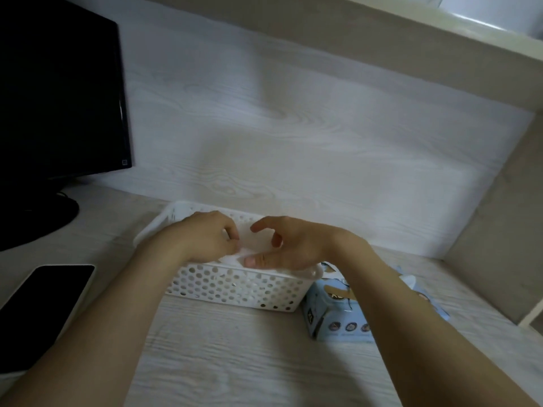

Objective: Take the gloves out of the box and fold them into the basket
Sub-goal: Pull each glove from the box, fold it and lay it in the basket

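A white perforated basket [232, 286] stands on the desk in front of me. Both hands are over its opening. My left hand [202, 236] has its fingers curled and pinches a thin white glove [252, 245] that lies inside the basket. My right hand [289, 245] hovers just to the right with fingers loosely curved, its thumb lying along the glove's near edge; I cannot tell whether it presses on it. A light blue glove box [338, 315] lies to the right of the basket, partly hidden under my right forearm, with a bit of white glove sticking out of its top.
A black monitor [58, 92] on its stand fills the left. A dark tablet [41, 306] lies at the near left. A white wood-grain back panel [293, 127] rises behind the basket, and a beige side wall [499, 215] closes the right.
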Demonstrator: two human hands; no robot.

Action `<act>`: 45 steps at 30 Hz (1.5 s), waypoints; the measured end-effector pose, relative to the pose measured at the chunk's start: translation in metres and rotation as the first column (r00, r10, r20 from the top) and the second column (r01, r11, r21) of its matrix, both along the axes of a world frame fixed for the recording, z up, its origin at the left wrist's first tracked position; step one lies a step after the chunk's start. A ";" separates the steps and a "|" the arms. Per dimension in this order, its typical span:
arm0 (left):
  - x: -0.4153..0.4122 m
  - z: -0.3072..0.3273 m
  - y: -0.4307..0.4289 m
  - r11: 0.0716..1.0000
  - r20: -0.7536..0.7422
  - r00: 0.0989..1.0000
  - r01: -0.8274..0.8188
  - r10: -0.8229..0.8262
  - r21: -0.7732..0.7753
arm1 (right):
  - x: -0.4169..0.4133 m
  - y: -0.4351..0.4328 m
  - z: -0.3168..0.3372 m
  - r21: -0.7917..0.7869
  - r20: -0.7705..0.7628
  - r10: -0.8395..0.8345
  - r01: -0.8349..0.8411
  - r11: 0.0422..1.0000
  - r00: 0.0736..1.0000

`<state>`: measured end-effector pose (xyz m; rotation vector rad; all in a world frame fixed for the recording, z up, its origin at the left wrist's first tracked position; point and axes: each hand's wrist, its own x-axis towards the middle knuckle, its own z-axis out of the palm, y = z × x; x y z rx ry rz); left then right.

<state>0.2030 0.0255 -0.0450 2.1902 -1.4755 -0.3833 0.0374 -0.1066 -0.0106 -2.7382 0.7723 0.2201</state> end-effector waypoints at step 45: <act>-0.144 -0.053 -0.042 0.805 0.763 0.643 0.485 -0.065 -0.341 | -0.156 -0.039 -0.074 -0.253 0.809 0.031 0.300 0.920 0.587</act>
